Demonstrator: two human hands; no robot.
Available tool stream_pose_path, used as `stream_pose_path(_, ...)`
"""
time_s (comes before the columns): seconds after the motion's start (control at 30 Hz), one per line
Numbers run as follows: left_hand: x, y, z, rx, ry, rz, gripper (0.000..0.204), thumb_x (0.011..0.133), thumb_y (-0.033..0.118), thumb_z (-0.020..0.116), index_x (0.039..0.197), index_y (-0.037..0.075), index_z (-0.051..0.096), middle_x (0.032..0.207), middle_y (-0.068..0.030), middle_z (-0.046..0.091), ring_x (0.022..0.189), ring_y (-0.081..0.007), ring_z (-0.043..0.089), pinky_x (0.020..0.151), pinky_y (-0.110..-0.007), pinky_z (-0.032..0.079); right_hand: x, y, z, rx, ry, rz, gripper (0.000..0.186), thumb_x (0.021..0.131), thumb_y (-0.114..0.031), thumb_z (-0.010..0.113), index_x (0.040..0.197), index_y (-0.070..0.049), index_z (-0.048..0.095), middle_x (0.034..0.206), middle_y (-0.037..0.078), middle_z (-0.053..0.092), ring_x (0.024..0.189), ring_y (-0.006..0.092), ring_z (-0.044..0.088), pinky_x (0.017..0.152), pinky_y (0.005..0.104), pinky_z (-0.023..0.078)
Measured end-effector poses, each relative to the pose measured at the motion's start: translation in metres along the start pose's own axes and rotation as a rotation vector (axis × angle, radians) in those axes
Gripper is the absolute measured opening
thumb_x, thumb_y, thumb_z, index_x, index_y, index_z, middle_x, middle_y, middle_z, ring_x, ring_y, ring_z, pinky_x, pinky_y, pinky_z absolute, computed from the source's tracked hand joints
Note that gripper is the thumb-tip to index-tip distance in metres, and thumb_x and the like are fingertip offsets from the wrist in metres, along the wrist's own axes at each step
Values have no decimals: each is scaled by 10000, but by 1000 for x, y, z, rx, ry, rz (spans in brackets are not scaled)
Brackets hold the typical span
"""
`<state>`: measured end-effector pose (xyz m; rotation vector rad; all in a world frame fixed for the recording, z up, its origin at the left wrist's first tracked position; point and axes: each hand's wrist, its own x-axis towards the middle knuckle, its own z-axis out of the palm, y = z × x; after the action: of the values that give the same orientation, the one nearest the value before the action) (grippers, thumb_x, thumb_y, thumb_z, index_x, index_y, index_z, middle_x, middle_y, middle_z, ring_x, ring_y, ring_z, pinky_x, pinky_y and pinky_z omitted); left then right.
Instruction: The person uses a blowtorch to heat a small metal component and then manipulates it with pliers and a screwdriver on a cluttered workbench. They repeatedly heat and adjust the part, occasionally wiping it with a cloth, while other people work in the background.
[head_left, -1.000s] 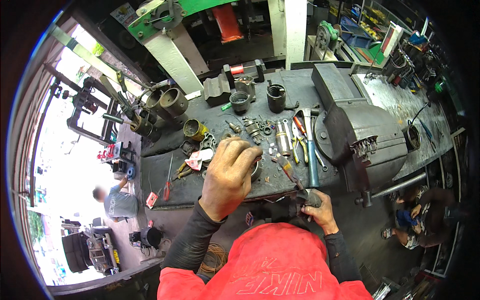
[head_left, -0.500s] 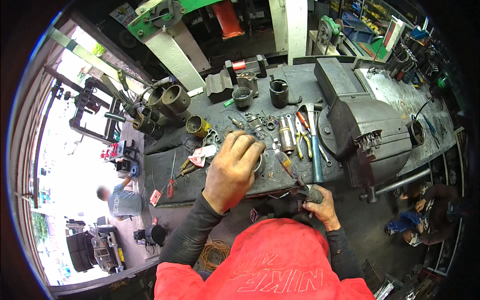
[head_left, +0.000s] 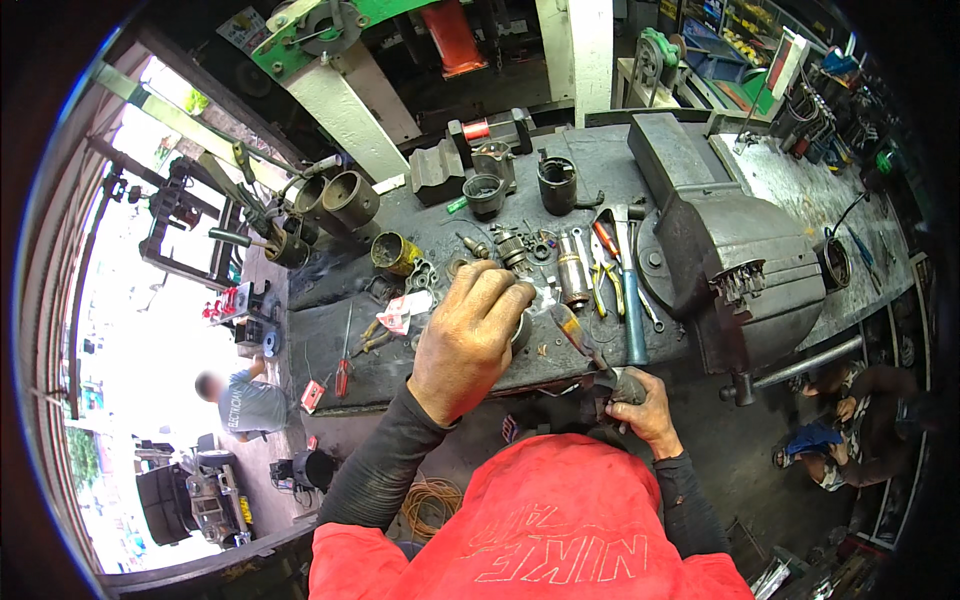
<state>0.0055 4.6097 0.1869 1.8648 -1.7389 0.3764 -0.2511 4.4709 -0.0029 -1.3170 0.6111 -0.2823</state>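
Note:
My left hand is closed in a pinch above a round metal part largely hidden under it; what the fingers hold I cannot make out. My right hand grips a dark-bodied tool whose long shaft angles up to an amber-brown end beside my left fingertips, where a pale wisp like smoke shows. Close by on the dark bench lie geared parts, a metal cylinder, yellow-handled pliers and a blue-handled hammer. A yellow can stands to the left.
A big vise fills the bench's right. Metal cylinders stand at back left, dark pots at back centre, a red screwdriver at front left. A co-worker works beside outdoor equipment at left; another person sits low at right.
The view has shifted slightly. My left hand has edged a little rightward and the tool sits close to it; a pale wisp at its end shows more clearly now.

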Motion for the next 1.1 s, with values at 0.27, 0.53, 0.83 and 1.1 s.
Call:
stream_pose_path(0.27,1,3,5,-47,17,-36,374,706,-98,730,1058,27,709,1041,-125,659,1058,-347,659,884,-446,555,-2,1,0,2,8,43,199,738,-28,766,905,-26,658,770,-8,641,596,75,580,466,265,484)
stream_pose_path(0.53,0,6,7,-107,24,-56,342,731,-90,743,1048,36,716,1036,-124,665,1051,-346,661,868,-438,553,-4,4,0,-15,4,52,216,731,-34,766,925,-24,673,799,-7,658,667,76,602,550,262,503)
stream_pose_path(0.83,-38,-17,9,-244,37,-366,181,844,7,742,1025,12,749,1050,-161,709,1004,-371,675,890,-427,533,-6,5,-1,0,0,57,250,724,-8,766,961,-15,688,791,-4,681,682,77,627,628,268,529)
stream_pose_path(1.1,-252,-77,34,125,297,-980,420,911,159,788,1273,3,643,1321,-258,620,1277,-430,564,1146,-488,401,-9,12,-21,33,72,39,380,715,-7,765,1092,14,721,800,-4,687,703,85,643,672,262,543)
